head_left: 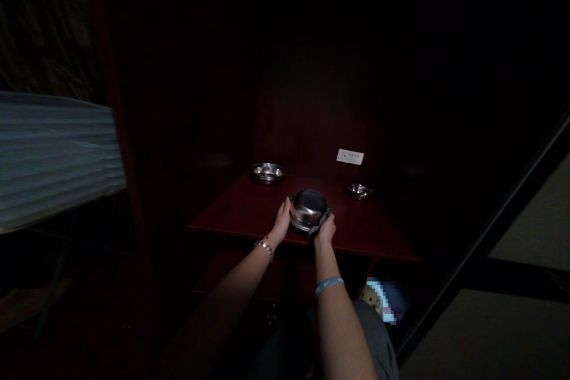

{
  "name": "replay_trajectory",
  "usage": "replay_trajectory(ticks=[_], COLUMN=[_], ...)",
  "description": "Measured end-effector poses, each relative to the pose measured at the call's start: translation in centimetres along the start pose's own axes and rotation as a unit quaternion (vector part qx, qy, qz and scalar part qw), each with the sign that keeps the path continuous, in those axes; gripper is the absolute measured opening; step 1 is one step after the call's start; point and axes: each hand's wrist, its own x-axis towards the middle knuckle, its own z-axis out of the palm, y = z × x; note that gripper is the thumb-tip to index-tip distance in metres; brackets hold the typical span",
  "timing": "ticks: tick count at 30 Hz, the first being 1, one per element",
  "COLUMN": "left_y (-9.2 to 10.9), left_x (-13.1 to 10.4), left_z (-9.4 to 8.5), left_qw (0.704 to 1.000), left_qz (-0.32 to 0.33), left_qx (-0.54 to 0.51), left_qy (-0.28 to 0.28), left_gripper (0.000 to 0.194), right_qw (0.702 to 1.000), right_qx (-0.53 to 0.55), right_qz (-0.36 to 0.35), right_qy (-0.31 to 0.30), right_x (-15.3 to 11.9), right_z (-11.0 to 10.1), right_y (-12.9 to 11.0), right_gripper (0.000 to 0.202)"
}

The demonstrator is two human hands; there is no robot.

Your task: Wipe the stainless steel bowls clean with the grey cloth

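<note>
A shiny steel bowl (308, 206) is between my two hands above the front part of a dark red shelf (240, 214). Its bottom faces up, so it appears upside down. My left hand (281, 219) grips its left side, with a beaded bracelet on the wrist. On the right side, my right hand (326, 228) holds the bowl together with a crumpled grey cloth (319, 223); a blue band circles that forearm. Whether the rim touches the shelf I cannot tell.
Toward the back left of the shelf stands a wide steel bowl (268, 173). A smaller steel bowl (360, 191) sits at the back right, below a white wall socket (350, 157). Dark cabinet walls enclose both sides. A pale ridged surface (53, 160) lies outside at left.
</note>
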Motion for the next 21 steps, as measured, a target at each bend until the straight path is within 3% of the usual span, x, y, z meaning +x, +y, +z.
replay_trajectory(ticks=[5,9,15,21], left_y=[0.0,0.2,0.3,0.6], left_x=[-0.6,-0.9,-0.8,-0.8], left_z=[-0.2,-0.2,-0.5,-0.2], left_qw=[0.993,0.979,0.967,0.963], left_qz=[0.055,0.093,0.059,0.025], left_qx=[0.102,0.175,0.22,0.242], left_qy=[0.008,0.042,0.118,0.118], left_gripper=[0.042,0.033,0.035,0.032], right_qw=[0.992,0.977,0.951,0.961], right_qx=[-0.01,-0.095,-0.236,-0.22], right_qz=[-0.12,-0.19,-0.197,-0.167], right_qy=[-0.022,0.001,0.019,0.024], right_x=[0.7,0.1,-1.3,-0.7], right_z=[-1.2,-1.6,-1.0,-0.9], right_y=[0.3,0.2,0.2,-0.4], right_gripper=[0.036,0.038,0.033,0.022])
